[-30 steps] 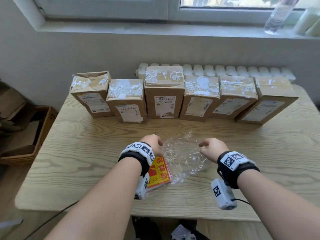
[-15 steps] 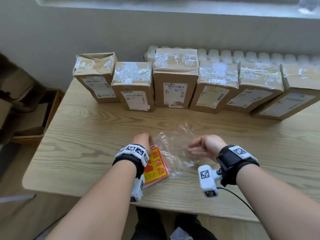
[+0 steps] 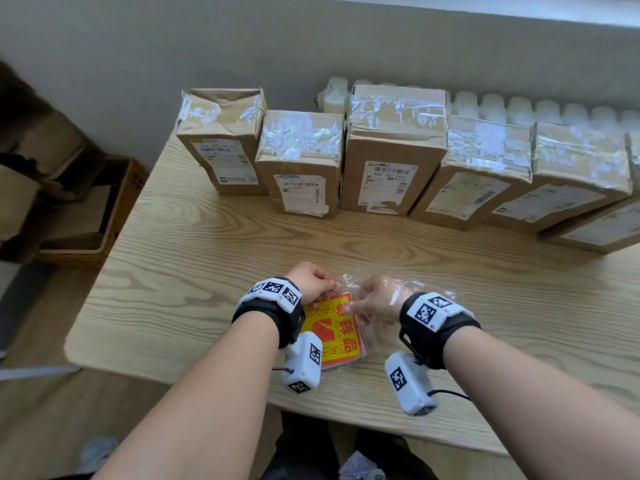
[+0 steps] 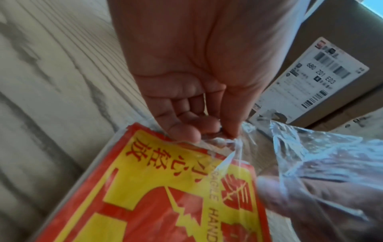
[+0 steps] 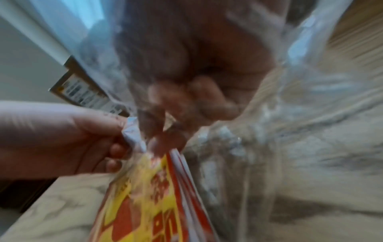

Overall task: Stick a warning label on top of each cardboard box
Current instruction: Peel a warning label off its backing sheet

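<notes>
While perhaps bagged, warning labels (image 3: pixel 337 336).

Soft daylight from window; wrist views motion-blurred; head view edge-warped.

A light wooden table (image 3: pixel 194 271) with bold grain fills the middle of the head view, its near edge rounded at the left corner. Behind its far edge a white ribbed radiator (image 3: pixel 519 107) runs along a grey wall (image 3: pixel 138 46), beneath a pale window sill (image 3: pixel 519 8) at the top of the view. To the left of the table, on the floor, a brown woven basket (image 3: pixel 117 216) stands open, with crumpled brown material (image 3: pixel 38 150) heaped beside and over it. A brown wooden floor (image 3: pixel 45 427) shows below the table's near edge, where dark trousers (image 3: pixel 304 448) are visible.
</notes>
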Demonstrator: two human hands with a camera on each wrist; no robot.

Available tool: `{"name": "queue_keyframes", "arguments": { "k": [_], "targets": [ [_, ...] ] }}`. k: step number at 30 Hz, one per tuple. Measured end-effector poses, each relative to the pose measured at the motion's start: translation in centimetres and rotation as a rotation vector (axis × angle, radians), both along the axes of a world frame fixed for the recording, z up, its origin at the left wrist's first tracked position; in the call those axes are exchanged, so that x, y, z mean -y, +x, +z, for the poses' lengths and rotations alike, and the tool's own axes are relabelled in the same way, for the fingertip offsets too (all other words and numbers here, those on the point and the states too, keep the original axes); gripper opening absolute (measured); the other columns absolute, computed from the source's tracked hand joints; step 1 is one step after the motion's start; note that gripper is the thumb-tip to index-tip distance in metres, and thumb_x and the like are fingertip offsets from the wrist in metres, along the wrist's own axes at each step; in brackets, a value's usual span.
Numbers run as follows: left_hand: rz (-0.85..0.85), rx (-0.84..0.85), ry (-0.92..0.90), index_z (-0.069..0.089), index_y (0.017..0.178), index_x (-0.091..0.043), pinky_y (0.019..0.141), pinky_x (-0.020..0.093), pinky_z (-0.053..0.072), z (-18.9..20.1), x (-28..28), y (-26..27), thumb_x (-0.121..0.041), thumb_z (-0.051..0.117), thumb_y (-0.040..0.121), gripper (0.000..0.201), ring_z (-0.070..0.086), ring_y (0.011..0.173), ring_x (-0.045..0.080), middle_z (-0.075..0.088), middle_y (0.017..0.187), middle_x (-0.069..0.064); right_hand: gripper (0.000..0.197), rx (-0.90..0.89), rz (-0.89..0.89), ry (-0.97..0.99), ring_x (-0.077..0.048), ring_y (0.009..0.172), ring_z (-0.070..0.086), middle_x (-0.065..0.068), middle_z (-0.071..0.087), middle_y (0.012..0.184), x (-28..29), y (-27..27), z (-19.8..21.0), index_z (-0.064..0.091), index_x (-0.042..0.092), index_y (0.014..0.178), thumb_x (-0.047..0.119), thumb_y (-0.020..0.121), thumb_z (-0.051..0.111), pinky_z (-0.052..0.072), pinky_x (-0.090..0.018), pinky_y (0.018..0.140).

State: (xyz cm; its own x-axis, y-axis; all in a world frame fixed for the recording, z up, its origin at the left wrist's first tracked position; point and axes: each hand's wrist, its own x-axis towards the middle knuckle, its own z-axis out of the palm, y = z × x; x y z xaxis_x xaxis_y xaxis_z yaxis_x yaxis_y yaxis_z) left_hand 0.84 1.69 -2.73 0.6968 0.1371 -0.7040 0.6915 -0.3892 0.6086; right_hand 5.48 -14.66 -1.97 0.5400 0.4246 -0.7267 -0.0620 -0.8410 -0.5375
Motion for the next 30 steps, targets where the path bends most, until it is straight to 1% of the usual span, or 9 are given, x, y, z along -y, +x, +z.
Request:
{"name": "queue_keyframes", "arguments": {
  "k": [2, 5, 8, 11, 16, 19, 22, 26, 30],
  "targets": [
    [0.022, -0.014, -0.042, 0.06, 0.072, -0.017, 0.045, 0.016, 0.044, -0.1, -0.2, 0.0, -0.014, 0.057, 0.095, 0.023, 0.044, 0.045, 0.005, 0.049, 0.036, -0.012, 0.031, 0.032, 0.055, -0.068, -0.013, 0.056, 0.054, -0.001, 0.062, 0.065, -0.8, -0.2, 0.0, 0.065, 0.012, 0.071, 0.04, 0.077, 0.076, 0.047, -0.025, 0.057],
    [0.024, -0.022, -0.077, 0.06, 0.072, -0.018, 0.049, 0.019, 0.045, -0.4, -0.4, -0.1, -0.013, 0.06, 0.093, 0.022, 0.046, 0.047, 0.005, 0.055, 0.053, -0.006, 0.032, 0.065, 0.076, -0.112, -0.014, 0.061, 0.053, 0.004, 0.056, 0.061, -1.5, -0.5, 0.0, 0.057, 0.015, 0.06, 0.033, 0.08, 0.075, 0.04, -0.021, 0.052],
    [-0.072, 0.018, 0.026, 0.066, 0.078, -0.016, 0.068, 0.025, 0.049, -0.2, -1.0, 0.0, -0.012, 0.072, 0.083, 0.009, 0.055, 0.065, 0.012, 0.061, 0.072, -0.001, 0.038, 0.12, 0.096, -0.139, -0.016, 0.062, 0.048, 0.003, 0.048, 0.057, -1.7, -0.4, -0.1, 0.049, 0.018, 0.053, 0.025, 0.083, 0.07, 0.035, -0.022, 0.05],
    [-0.197, 0.025, 0.17, 0.07, 0.097, -0.015, 0.084, 0.028, 0.051, -0.1, -1.7, 0.4, -0.006, 0.078, 0.074, 0.026, 0.061, 0.086, 0.016, 0.064, 0.089, 0.0, 0.017, 0.175, 0.065, -0.126, -0.017, 0.063, 0.05, 0.0, 0.054, 0.065, -1.6, -0.1, -0.2, 0.059, 0.015, 0.066, 0.02, 0.079, 0.068, 0.036, -0.022, 0.051],
    [-0.322, 0.015, 0.265, 0.068, 0.098, -0.017, 0.077, 0.025, 0.047, -0.4, -2.0, 0.4, -0.007, 0.076, 0.076, 0.025, 0.061, 0.084, 0.017, 0.068, 0.092, 0.001, 0.013, 0.258, -0.126, -0.065, -0.009, 0.056, 0.056, 0.0, 0.065, 0.065, -0.8, 0.0, -0.2, 0.064, 0.017, 0.066, 0.016, 0.075, 0.073, 0.038, -0.017, 0.044],
    [-0.334, 0.044, 0.307, 0.069, 0.102, -0.018, 0.074, 0.022, 0.045, -0.3, -2.0, 0.3, -0.006, 0.07, 0.08, 0.025, 0.062, 0.087, 0.017, 0.066, 0.092, -0.002, 0.019, 0.234, -0.191, -0.041, -0.019, 0.066, 0.061, -0.005, 0.066, 0.067, -0.8, 0.5, -0.1, 0.067, 0.01, 0.07, 0.009, 0.085, 0.056, 0.05, -0.026, 0.06],
    [-0.363, 0.048, 0.336, 0.07, 0.101, -0.02, 0.075, 0.024, 0.048, 0.0, -1.9, 0.6, -0.007, 0.066, 0.082, 0.024, 0.065, 0.093, 0.02, 0.066, 0.093, -0.002, 0.031, 0.228, -0.298, -0.042, -0.023, 0.071, 0.057, -0.002, 0.056, 0.061, -0.8, 0.9, -0.3, 0.053, 0.013, 0.059, 0.011, 0.089, 0.047, 0.042, -0.027, 0.059],
    [-0.4, 0.051, 0.348, 0.069, 0.094, -0.024, 0.076, 0.026, 0.05, 0.0, -1.9, 0.8, -0.006, 0.065, 0.082, 0.022, 0.065, 0.092, 0.019, 0.069, 0.097, -0.002, 0.015, 0.08, -0.3, -0.066, -0.021, 0.079, 0.066, -0.004, 0.068, 0.081, -0.5, 0.3, 0.1, 0.063, 0.014, 0.083, 0.012, 0.075, 0.076, 0.053, -0.028, 0.067],
    [-0.452, 0.042, 0.379, 0.072, 0.093, -0.026, 0.077, 0.026, 0.052, -0.2, -1.8, 0.6, -0.008, 0.064, 0.083, 0.022, 0.067, 0.093, 0.02, 0.071, 0.099, -0.003, 0.013, 0.111, -0.185, -0.18, -0.023, 0.082, 0.067, -0.009, 0.07, 0.084, 0.0, 0.1, 0.5, 0.069, 0.007, 0.084, 0.004, 0.071, 0.071, 0.057, -0.031, 0.072]
  ]
}}
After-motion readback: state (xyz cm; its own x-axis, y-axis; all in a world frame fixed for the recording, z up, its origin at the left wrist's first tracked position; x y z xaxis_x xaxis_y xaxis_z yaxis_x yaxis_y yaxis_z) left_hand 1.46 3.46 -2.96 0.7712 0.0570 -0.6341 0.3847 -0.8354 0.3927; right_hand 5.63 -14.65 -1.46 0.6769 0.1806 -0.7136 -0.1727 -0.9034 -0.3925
